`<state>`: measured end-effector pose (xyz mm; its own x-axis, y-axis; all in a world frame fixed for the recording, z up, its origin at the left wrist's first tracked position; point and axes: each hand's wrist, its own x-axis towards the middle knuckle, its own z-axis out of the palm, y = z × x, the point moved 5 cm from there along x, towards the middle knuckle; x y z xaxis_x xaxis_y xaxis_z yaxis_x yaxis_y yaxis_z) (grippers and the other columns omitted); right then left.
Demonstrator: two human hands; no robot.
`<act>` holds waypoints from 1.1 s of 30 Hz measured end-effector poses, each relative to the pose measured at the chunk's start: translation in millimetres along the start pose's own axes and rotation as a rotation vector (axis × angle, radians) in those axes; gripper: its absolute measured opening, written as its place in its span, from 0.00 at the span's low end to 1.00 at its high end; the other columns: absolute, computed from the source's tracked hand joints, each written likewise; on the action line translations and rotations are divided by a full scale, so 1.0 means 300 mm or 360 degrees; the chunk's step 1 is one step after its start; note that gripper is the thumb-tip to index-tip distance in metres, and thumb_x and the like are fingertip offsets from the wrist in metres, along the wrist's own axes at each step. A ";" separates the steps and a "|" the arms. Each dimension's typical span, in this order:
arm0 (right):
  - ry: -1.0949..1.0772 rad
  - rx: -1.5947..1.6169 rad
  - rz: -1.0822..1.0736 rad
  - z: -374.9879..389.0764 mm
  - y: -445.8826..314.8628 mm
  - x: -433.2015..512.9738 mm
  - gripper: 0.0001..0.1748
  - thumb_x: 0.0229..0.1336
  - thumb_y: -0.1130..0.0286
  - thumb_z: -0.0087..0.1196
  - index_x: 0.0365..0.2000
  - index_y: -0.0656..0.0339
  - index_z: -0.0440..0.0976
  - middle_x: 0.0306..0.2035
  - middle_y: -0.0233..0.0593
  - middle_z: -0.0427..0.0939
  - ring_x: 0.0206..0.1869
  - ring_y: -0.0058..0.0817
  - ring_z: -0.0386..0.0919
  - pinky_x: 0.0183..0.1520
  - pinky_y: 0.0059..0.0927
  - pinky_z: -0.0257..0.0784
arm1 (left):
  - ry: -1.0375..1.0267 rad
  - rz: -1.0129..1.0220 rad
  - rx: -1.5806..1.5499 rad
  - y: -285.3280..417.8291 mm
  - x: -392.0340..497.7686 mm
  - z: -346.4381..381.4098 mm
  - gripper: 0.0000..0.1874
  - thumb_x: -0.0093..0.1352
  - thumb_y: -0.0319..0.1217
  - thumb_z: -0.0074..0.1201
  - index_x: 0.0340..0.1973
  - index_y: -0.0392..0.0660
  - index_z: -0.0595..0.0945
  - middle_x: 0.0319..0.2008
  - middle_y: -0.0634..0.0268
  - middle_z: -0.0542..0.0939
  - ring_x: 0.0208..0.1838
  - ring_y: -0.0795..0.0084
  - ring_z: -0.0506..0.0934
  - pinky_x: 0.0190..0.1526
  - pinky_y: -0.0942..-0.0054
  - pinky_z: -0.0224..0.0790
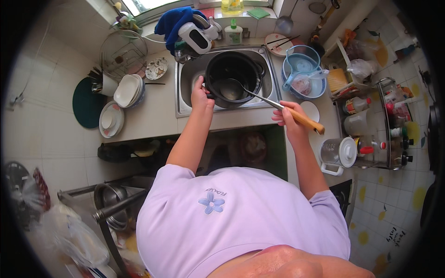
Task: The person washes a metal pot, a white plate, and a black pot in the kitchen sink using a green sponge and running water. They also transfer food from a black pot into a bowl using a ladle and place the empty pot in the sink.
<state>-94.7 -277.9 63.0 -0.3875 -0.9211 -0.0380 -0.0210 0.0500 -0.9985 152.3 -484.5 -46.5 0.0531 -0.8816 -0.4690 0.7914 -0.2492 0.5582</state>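
Observation:
A dark, deep cooking pot (233,64) stands tilted over the stainless steel sink (273,74). My left hand (202,94) grips the pot's handle at its near left side. In my right hand (291,120) is a long-handled utensil (266,100) with a metal shaft and a wooden grip. Its head reaches down inside the pot, where a ladle-like bowl appears; liquid cannot be told apart clearly from the metal there. A white faucet unit (195,37) with a blue cloth (177,24) over it rises behind the pot's left side.
Left of the sink stand stacked bowls (128,91), plates (111,120) and a utensil holder (108,85). A blue basin (321,91) with a strainer is at the right. Nearer me are a lidded clear pitcher (332,153) and a bottle rack (388,139). A soap bottle (233,34) stands behind the sink.

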 end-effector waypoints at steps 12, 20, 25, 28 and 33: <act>0.0038 -0.0273 0.0295 0.197 0.441 0.342 0.13 0.64 0.69 0.54 0.47 0.64 0.73 0.36 0.36 0.79 0.39 0.21 0.79 0.46 0.23 0.74 | 0.0105 -0.0404 0.0255 -0.433 0.704 -0.352 0.19 0.66 0.37 0.59 0.16 0.53 0.68 0.10 0.73 0.61 0.17 0.77 0.60 0.26 0.76 0.56; -0.0005 -0.0451 0.0376 0.224 0.544 0.376 0.11 0.64 0.69 0.54 0.45 0.61 0.74 0.40 0.38 0.80 0.43 0.24 0.80 0.44 0.26 0.73 | 0.0590 -0.0342 0.1515 -0.427 0.839 -0.565 0.18 0.63 0.42 0.61 0.41 0.42 0.78 0.25 0.62 0.71 0.32 0.64 0.71 0.42 0.65 0.68; 0.0058 -0.0777 -0.0156 0.262 0.566 0.415 0.10 0.60 0.71 0.57 0.42 0.61 0.76 0.36 0.40 0.80 0.40 0.30 0.80 0.45 0.27 0.73 | 0.0478 0.1309 0.1607 0.024 0.786 -0.247 0.37 0.56 0.24 0.62 0.59 0.34 0.63 0.54 0.49 0.70 0.60 0.49 0.66 0.63 0.57 0.58; 0.0128 -0.0708 -0.0165 0.247 0.600 0.460 0.09 0.60 0.72 0.57 0.41 0.61 0.76 0.34 0.39 0.80 0.37 0.28 0.79 0.42 0.26 0.73 | -0.0229 0.1786 0.1694 0.187 0.691 -0.046 0.33 0.56 0.21 0.59 0.56 0.34 0.65 0.53 0.49 0.70 0.59 0.50 0.69 0.63 0.55 0.58; 0.0168 -0.0374 0.0141 0.219 0.674 0.539 0.09 0.61 0.71 0.57 0.41 0.61 0.76 0.30 0.32 0.79 0.33 0.20 0.78 0.38 0.22 0.72 | -0.0600 0.1540 0.2251 0.194 0.652 -0.006 0.27 0.57 0.24 0.58 0.53 0.31 0.71 0.54 0.44 0.72 0.62 0.48 0.69 0.66 0.59 0.57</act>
<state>-101.3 -442.2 -147.5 -0.4912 -0.8643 -0.1079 -0.1915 0.2280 -0.9546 209.8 -670.8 -107.1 -0.1506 -0.8959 0.4180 -0.5384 0.4290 0.7253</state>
